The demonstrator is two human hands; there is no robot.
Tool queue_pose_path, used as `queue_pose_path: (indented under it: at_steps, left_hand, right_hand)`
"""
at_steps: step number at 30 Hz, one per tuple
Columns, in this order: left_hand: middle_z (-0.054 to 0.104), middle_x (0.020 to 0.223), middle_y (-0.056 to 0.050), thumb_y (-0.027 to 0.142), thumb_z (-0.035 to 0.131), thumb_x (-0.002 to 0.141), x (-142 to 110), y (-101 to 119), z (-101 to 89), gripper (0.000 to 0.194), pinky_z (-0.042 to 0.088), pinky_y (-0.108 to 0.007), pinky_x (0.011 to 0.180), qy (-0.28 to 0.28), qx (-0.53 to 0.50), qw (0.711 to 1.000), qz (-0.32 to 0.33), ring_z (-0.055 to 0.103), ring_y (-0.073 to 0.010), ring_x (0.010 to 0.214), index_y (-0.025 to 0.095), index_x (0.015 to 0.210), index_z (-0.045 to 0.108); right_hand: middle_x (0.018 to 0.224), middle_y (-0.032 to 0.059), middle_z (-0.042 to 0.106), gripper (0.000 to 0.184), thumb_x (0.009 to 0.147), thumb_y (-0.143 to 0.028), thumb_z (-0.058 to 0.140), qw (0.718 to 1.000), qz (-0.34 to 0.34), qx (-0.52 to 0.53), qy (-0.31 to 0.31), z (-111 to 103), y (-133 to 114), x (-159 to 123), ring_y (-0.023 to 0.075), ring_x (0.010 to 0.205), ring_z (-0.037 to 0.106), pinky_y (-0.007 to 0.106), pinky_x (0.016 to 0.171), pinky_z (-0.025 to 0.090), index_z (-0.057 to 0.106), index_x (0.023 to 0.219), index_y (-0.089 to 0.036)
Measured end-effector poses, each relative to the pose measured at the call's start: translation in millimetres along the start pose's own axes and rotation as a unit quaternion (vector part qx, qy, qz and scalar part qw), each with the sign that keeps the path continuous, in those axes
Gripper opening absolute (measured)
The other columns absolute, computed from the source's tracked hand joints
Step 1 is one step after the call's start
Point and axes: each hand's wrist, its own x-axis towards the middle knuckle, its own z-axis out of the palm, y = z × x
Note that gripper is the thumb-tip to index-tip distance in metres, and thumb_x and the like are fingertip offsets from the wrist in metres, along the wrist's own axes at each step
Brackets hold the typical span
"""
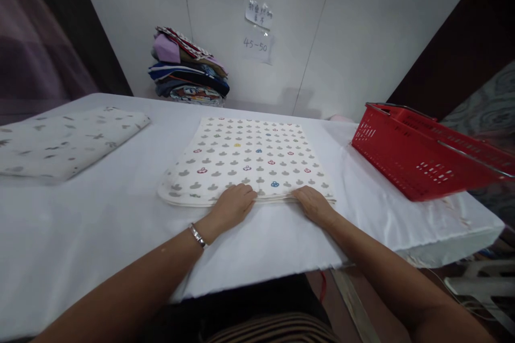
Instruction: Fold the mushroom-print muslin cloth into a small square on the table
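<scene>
In front of me a folded white cloth (257, 158) lies flat, printed with grey mushroom-like shapes and a few red, blue, yellow and purple ones. Several layers show along its near edge. My left hand (235, 204), with a silver bracelet at the wrist, has its fingers curled over that edge, near the middle. To its right, my right hand (316, 204) grips the same edge close to the near right corner. Both thumbs are largely hidden from view.
The table has a white cover (132, 236). Another folded patterned cloth (72, 142) lies at the left. A red plastic basket (426, 153) with metal handles stands on the right. At the back, a stack of folded fabrics (189, 72) stands by the wall, which carries paper signs (257, 45).
</scene>
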Motion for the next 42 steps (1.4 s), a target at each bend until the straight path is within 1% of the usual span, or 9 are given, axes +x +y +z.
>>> queue_pose_path:
  at_steps: [4, 8, 11, 16, 21, 26, 31, 38, 42]
  left_hand:
    - [0.057, 0.087, -0.005, 0.011, 0.041, 0.088, 9.9, 7.4, 5.3, 0.016, 0.037, -0.033, 0.070, 0.004, 0.035, 0.999, 0.001, 0.051, -0.0197, 0.083, 0.018, 0.089, 0.056]
    - [0.056, 0.085, -0.006, 0.005, 0.037, 0.087, 31.1, 19.6, 13.7, 0.022, 0.036, -0.035, 0.069, -0.002, 0.057, 0.997, 0.048, 0.050, -0.0202, 0.080, 0.017, 0.082, 0.054]
    - [0.056, 0.086, -0.006, 0.005, 0.040, 0.086, 48.8, 35.4, 22.2, 0.019, 0.037, -0.035, 0.070, 0.000, 0.059, 0.996, 0.073, 0.050, -0.0209, 0.081, 0.017, 0.082, 0.054]
    - [0.056, 0.085, -0.006, 0.006, 0.042, 0.086, 65.5, 55.0, 37.0, 0.016, 0.038, -0.034, 0.069, 0.008, 0.037, 0.998, 0.043, 0.051, -0.0219, 0.083, 0.016, 0.085, 0.054]
    - [0.056, 0.083, -0.007, 0.008, 0.040, 0.086, 66.1, 53.1, 41.5, 0.018, 0.040, -0.034, 0.068, 0.009, 0.028, 0.999, 0.030, 0.051, -0.0209, 0.080, 0.016, 0.080, 0.055]
    - [0.056, 0.085, -0.007, 0.011, 0.040, 0.089, 65.4, 51.7, 39.2, 0.018, 0.040, -0.034, 0.069, 0.016, 0.018, 0.999, 0.037, 0.051, -0.0206, 0.080, 0.016, 0.081, 0.056]
    - [0.057, 0.086, -0.007, 0.012, 0.038, 0.090, 64.6, 51.8, 38.6, 0.020, 0.039, -0.034, 0.068, 0.010, 0.016, 0.999, 0.039, 0.051, -0.0206, 0.081, 0.015, 0.083, 0.057]
    - [0.057, 0.086, -0.007, 0.012, 0.040, 0.089, 63.6, 51.4, 38.4, 0.018, 0.039, -0.034, 0.067, 0.005, 0.020, 0.999, 0.043, 0.050, -0.0206, 0.081, 0.015, 0.082, 0.056]
    - [0.057, 0.086, -0.007, 0.010, 0.040, 0.088, 63.6, 51.2, 37.8, 0.018, 0.039, -0.033, 0.067, 0.004, 0.016, 0.999, 0.045, 0.050, -0.0199, 0.081, 0.015, 0.083, 0.056]
  right_hand:
    - [0.091, 0.0097, 0.061, 0.030, 0.087, -0.008, 0.034, 1.000, 0.019, 0.001, -0.025, 0.1, -0.5, 0.6, 0.0198, 0.084, 0.054, 0.034, 0.074, 0.044, 0.051, 0.110, -0.016]
    - [0.092, 0.0104, 0.061, 0.028, 0.086, -0.008, 0.037, 0.998, 0.027, -0.008, -0.053, 0.5, -0.6, 2.3, 0.0200, 0.085, 0.053, 0.034, 0.075, 0.044, 0.053, 0.108, -0.015]
    - [0.093, 0.0099, 0.061, 0.028, 0.085, -0.007, 0.038, 0.998, 0.032, -0.019, -0.055, 2.0, -0.7, 2.9, 0.0195, 0.084, 0.053, 0.033, 0.075, 0.043, 0.053, 0.107, -0.015]
    - [0.091, 0.0075, 0.061, 0.025, 0.086, -0.007, 0.038, 0.996, 0.056, -0.020, -0.063, 0.7, -3.9, 4.4, 0.0178, 0.082, 0.052, 0.031, 0.075, 0.041, 0.053, 0.105, -0.016]
    - [0.090, 0.0072, 0.061, 0.017, 0.091, -0.015, 0.040, 0.994, 0.078, -0.014, -0.074, -8.3, -3.6, -2.8, 0.0177, 0.083, 0.052, 0.030, 0.075, 0.040, 0.055, 0.100, -0.017]
    - [0.099, 0.0105, 0.062, 0.022, 0.093, -0.016, 0.039, 0.995, 0.072, -0.043, -0.051, -21.3, 9.6, -24.1, 0.0201, 0.090, 0.054, 0.033, 0.077, 0.042, 0.053, 0.110, -0.016]
    - [0.093, 0.0106, 0.064, 0.022, 0.091, -0.015, 0.040, 0.994, 0.067, -0.071, -0.038, -31.0, 20.1, -36.3, 0.0209, 0.084, 0.057, 0.034, 0.074, 0.043, 0.054, 0.108, -0.015]
    - [0.082, 0.0073, 0.064, 0.017, 0.091, -0.013, 0.039, 0.989, 0.118, -0.073, -0.052, -28.3, 27.1, -43.5, 0.0196, 0.078, 0.059, 0.033, 0.072, 0.043, 0.056, 0.096, -0.017]
    - [0.092, 0.0090, 0.066, 0.020, 0.091, -0.013, 0.040, 0.989, 0.120, -0.073, -0.040, -25.6, 29.8, -47.3, 0.0193, 0.084, 0.061, 0.033, 0.075, 0.045, 0.057, 0.100, -0.017]
